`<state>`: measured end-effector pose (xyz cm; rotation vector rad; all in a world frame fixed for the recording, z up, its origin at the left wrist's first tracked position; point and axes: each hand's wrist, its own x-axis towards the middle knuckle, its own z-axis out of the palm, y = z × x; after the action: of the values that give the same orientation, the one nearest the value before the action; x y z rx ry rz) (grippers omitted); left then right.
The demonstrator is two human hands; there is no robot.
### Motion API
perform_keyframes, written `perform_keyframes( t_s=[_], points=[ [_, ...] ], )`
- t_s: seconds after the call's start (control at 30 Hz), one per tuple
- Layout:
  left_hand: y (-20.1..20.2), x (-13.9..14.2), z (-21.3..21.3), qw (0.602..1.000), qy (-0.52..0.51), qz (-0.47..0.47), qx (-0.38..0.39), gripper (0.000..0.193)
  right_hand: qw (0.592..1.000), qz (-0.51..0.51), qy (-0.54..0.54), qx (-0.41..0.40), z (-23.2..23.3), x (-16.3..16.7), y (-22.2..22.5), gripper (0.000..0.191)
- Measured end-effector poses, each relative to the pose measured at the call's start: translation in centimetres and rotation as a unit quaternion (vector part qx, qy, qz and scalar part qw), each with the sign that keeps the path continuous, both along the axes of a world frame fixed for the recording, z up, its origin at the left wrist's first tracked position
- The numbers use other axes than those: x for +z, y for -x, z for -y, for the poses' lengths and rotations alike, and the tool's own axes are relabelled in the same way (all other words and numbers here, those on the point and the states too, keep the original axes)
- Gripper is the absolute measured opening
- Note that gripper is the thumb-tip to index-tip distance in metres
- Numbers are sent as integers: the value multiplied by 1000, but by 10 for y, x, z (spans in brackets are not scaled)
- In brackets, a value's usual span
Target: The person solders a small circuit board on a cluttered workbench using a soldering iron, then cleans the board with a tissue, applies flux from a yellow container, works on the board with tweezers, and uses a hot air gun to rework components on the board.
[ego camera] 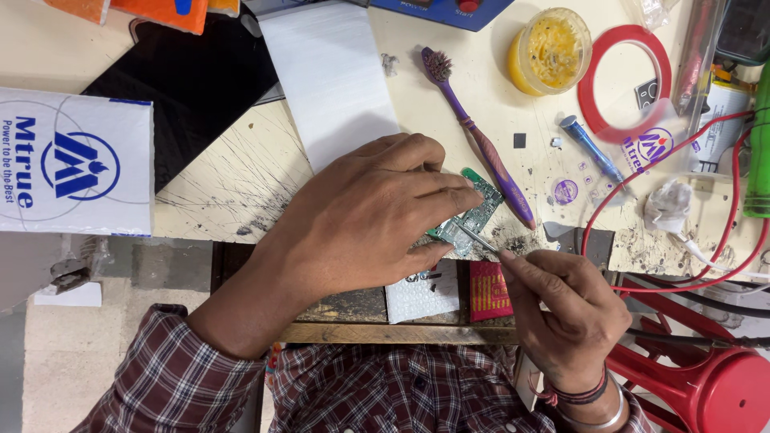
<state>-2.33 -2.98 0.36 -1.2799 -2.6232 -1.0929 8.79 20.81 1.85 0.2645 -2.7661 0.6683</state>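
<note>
My left hand [365, 220] lies over a small green circuit board [473, 215] near the bench's front edge, fingers pinning it down. My right hand [565, 309] pinches thin metal tweezers [479, 238], whose tips touch the board's lower edge. Much of the board is hidden under my left fingers. A purple toothbrush [481, 144] with worn bristles lies just right of the board, slanting away from me.
A yellow paste jar [549, 50], a red tape ring [624, 80] and a blue pen-like tool [589, 148] sit at the back right. Red wires [726, 240] loop at right above a red stool [706, 377]. A white strip [333, 76], black sheet [192, 80] and white printed box [72, 160] lie at left.
</note>
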Motion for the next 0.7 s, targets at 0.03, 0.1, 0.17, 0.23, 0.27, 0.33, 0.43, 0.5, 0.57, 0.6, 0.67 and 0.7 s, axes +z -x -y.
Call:
perform_keyframes(
  t_s=[0.03, 0.1, 0.17, 0.23, 0.27, 0.33, 0.43, 0.5, 0.57, 0.6, 0.67, 0.7],
  points=[
    [0, 0, 0, 1000, 0, -2, 0, 52, 1000, 1, 6, 9, 0, 0, 0, 29],
    [0, 0, 0, 1000, -2, -7, 1, 52, 999, 4, 20, 30, 1, 1, -1, 29],
    [1, -1, 1, 1000, -7, -10, 0, 51, 1000, 9, 23, 14, 1, 1, 0, 28],
    [0, 0, 1, 1000, -3, 1, 3, 51, 1000, 12, 24, 8, 2, 2, 1, 27],
    [0, 0, 0, 1000, -1, 7, 1, 51, 1000, 12, 24, 7, 2, 2, 1, 27],
    [0, 0, 0, 1000, -7, 3, 0, 51, 999, 13, 29, 8, 3, 2, 1, 27],
    [0, -1, 0, 1000, -8, -2, 1, 51, 999, 21, 40, 11, 2, 3, 1, 28],
    [0, -1, 0, 1000, -7, -1, 1, 52, 998, 31, 46, 10, 2, 4, 0, 29],
    [0, -1, 0, 1000, -8, 3, 1, 52, 998, 42, 49, 9, 1, 5, 0, 29],
    [0, -1, 0, 1000, -7, 1, 0, 52, 998, 47, 50, 8, 1, 5, 0, 29],
    [1, -1, 0, 1000, -7, -3, -1, 52, 998, 51, 36, 8, 1, 6, 0, 29],
    [1, -1, 0, 1000, -6, -1, 0, 52, 998, 53, 29, 8, 1, 7, 0, 29]
  ],
)
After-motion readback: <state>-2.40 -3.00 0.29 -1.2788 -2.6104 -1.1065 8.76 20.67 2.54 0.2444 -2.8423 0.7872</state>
